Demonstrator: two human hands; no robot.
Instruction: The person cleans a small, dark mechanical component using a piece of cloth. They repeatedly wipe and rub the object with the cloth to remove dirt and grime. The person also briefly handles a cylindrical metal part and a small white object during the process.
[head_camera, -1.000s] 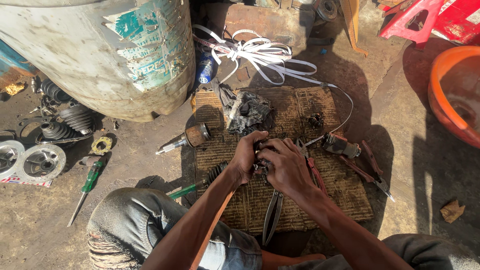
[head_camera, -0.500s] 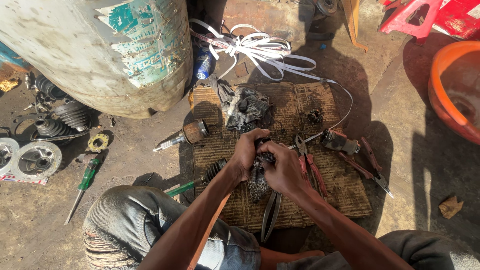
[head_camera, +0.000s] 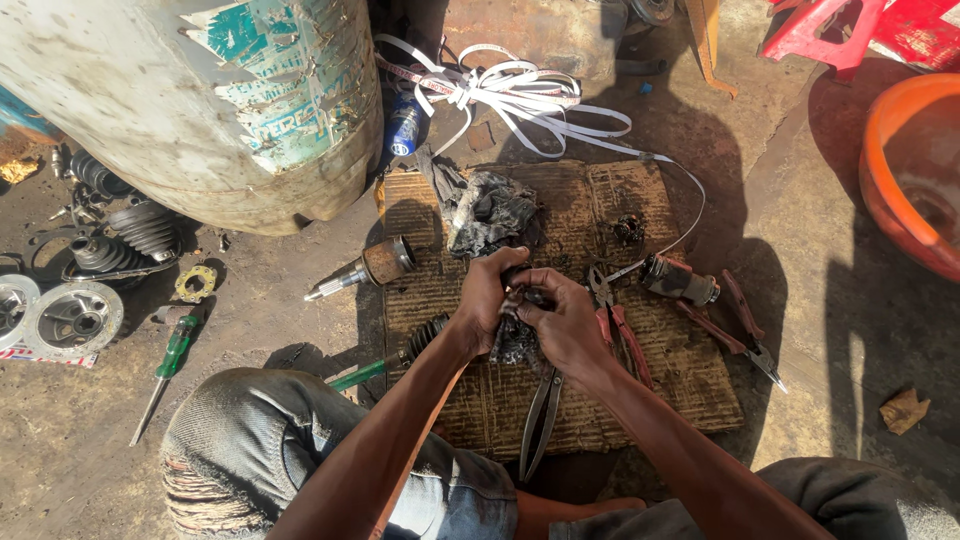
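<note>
— What are the hands doing?

— Both are closing around one dark, greasy part over the cardboard mat. The left hand is gripping its upper end, fingers curled tight; the right hand is pinching it from the other side, thumb pressing in. What the part is exactly, I cannot tell — it is black with grease and mostly covered by the fingers.

— What is lying around them?

— Just beyond the left hand a dirty rag is sitting on the mat. Out past the left wrist an axle stub is lying half off the mat's edge, and a green screwdriver is poking out beside the forearm. Just right of the right hand, red-handled pliers are resting on the mat, with more red-handled cutters farther right. Under the right wrist, dark metal tongs are pointing back toward the person.

— Anything farther off?

— White strapping is tangling well beyond the hands, and a big worn drum is standing far out to the left.
</note>
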